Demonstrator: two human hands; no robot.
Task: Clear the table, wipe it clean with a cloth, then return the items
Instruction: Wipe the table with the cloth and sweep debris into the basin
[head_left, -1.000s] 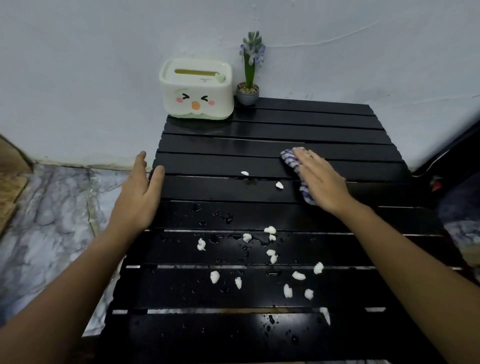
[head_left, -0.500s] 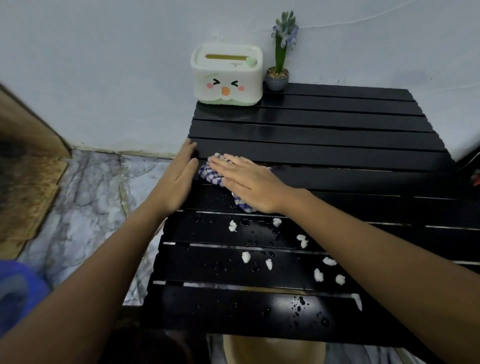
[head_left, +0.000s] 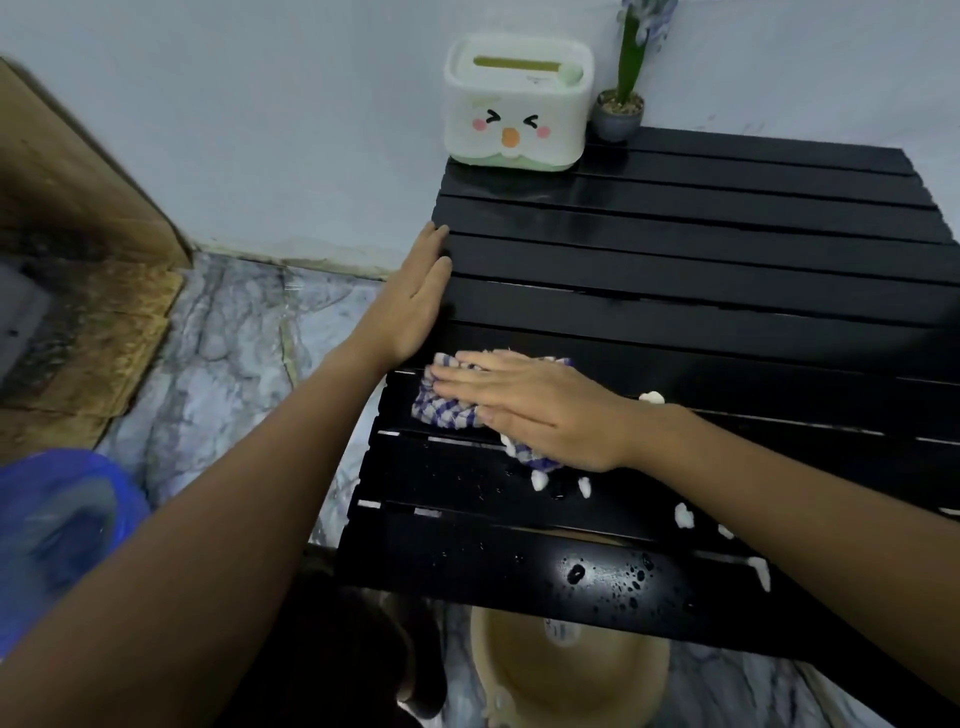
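A black slatted table (head_left: 727, 249) carries water drops and several small white crumbs (head_left: 684, 516) near its front. My right hand (head_left: 540, 410) lies flat with straight fingers on a blue-and-white checked cloth (head_left: 441, 408), pressing it onto the table close to the left edge. My left hand (head_left: 415, 306) rests open against the table's left edge, fingers pointing away from me. At the back left of the table stands a white tissue box with a cartoon face (head_left: 517, 104), and beside it a small potted plant (head_left: 621, 109).
A beige basin (head_left: 566, 670) sits on the marble floor (head_left: 228, 343) below the table's front edge. A blue plastic bag (head_left: 57, 525) lies at the left. A brown cardboard panel (head_left: 78, 208) leans at the far left against the wall.
My right hand has slid the cloth leftward and toward me across the table to its left edge. My left hand stays at the edge. The camera has swung left and down.
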